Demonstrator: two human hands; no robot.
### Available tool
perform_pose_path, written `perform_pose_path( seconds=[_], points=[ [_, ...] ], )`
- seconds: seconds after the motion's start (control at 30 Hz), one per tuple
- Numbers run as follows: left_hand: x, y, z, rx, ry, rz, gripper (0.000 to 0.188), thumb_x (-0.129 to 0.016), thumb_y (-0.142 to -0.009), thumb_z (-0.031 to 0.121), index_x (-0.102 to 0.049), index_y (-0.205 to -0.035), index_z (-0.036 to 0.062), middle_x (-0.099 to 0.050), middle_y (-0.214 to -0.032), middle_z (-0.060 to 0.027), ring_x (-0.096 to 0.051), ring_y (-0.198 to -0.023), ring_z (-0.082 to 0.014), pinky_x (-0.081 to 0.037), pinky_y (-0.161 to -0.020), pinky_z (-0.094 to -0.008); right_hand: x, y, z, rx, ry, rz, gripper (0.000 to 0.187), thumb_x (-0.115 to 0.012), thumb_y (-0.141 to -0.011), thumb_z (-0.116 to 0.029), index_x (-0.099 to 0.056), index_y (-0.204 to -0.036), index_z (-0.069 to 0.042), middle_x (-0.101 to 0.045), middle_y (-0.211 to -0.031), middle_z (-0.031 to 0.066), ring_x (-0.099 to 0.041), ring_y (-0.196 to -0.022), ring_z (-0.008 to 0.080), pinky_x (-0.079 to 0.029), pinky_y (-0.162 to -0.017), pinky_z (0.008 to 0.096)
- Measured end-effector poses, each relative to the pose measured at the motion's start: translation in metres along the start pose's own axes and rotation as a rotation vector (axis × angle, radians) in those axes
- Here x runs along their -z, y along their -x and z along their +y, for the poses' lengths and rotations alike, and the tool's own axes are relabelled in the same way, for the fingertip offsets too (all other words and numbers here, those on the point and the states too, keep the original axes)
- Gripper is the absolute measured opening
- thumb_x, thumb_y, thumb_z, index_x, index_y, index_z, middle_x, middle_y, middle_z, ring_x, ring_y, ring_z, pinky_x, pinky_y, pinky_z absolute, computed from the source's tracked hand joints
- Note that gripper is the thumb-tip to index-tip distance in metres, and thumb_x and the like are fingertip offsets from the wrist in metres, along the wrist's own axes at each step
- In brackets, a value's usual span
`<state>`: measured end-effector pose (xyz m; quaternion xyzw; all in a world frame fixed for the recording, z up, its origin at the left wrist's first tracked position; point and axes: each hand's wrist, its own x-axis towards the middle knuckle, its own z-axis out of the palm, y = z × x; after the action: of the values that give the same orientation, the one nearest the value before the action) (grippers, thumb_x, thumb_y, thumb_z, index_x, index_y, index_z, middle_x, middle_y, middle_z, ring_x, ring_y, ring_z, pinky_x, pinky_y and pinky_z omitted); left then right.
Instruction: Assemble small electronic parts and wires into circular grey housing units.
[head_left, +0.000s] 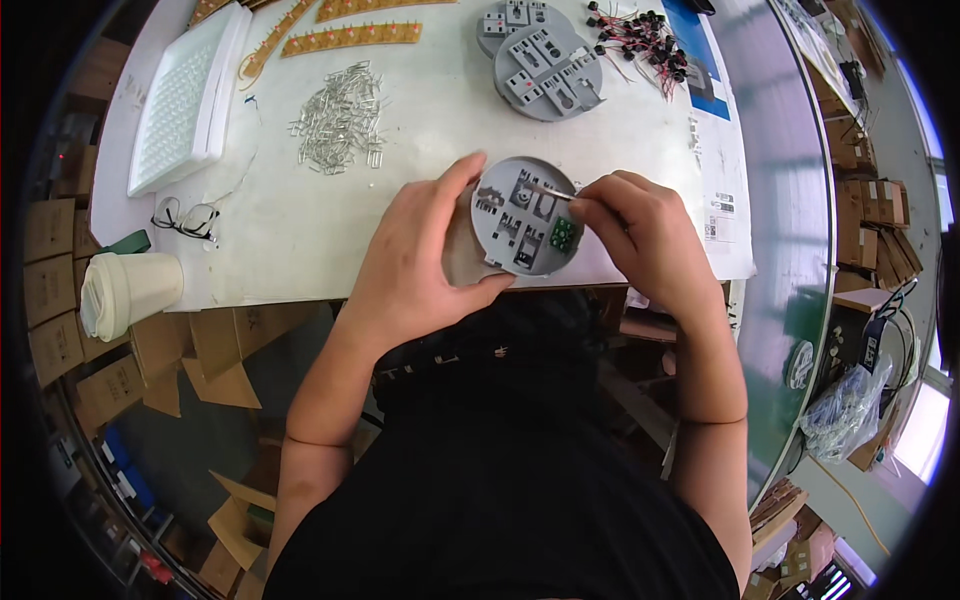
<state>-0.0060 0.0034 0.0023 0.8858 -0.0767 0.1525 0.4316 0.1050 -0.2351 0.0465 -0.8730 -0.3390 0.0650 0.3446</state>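
Cream cup [135, 290] at counter's [270, 250] near left edge; white tray [185, 110] beyond it, glasses [188, 218] near cup. Loose pile of clear, narrow pieces [342, 115] lies right of tray. Left hand [412, 245] grasps round grey housing [524, 213] by its left rim, thumb at near side; housing sits at counter's near edge, between hands. Green circuit board [562, 234] in housing's right part. Stacked grey discs [545, 70] behind. Right hand [640, 230] pinches thin metal tool [552, 192], tip over housing. Wired black parts [640, 42] heaped at far right.
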Motion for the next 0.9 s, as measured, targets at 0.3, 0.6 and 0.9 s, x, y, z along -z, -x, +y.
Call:
perform_pose_path(
  seconds=[0.3,0.6,0.9],
  points=[
    [-0.018,-0.004,-0.015,0.102,0.109,-0.057,0.102,-0.104,-0.062,0.030,-0.059,-0.152,0.0141,-0.071,-0.101,-0.0084,-0.068,-0.095,-0.0303,-0.054,-0.092,-0.0425,-0.009,-0.005,-0.022,0.002,0.352,-0.191,0.032,-0.074,-0.101,-0.026,-0.065,-0.081,-0.004,-0.066,-0.076,0.0145,-0.064,-0.068,0.0416,-0.050,-0.061,0.0497],
    [-0.019,-0.003,-0.014,0.086,0.067,-0.031,0.101,-0.104,-0.062,0.031,-0.061,-0.151,0.0145,-0.072,-0.102,-0.0064,-0.069,-0.095,-0.0280,-0.054,-0.091,-0.0419,-0.018,0.004,-0.020,-0.022,0.368,-0.152,0.035,-0.072,-0.102,-0.028,-0.063,-0.079,-0.004,-0.064,-0.074,0.0141,-0.064,-0.066,0.0413,-0.049,-0.059,0.0504],
    [-0.019,-0.002,-0.012,0.052,0.035,-0.008,0.101,-0.103,-0.062,0.033,-0.060,-0.151,0.0122,-0.073,-0.104,-0.0062,-0.070,-0.095,-0.0270,-0.054,-0.092,-0.0417,-0.020,0.004,-0.022,-0.043,0.365,-0.148,0.034,-0.072,-0.103,-0.026,-0.063,-0.079,-0.004,-0.064,-0.074,0.0148,-0.063,-0.065,0.0418,-0.048,-0.060,0.0507]
  ],
)
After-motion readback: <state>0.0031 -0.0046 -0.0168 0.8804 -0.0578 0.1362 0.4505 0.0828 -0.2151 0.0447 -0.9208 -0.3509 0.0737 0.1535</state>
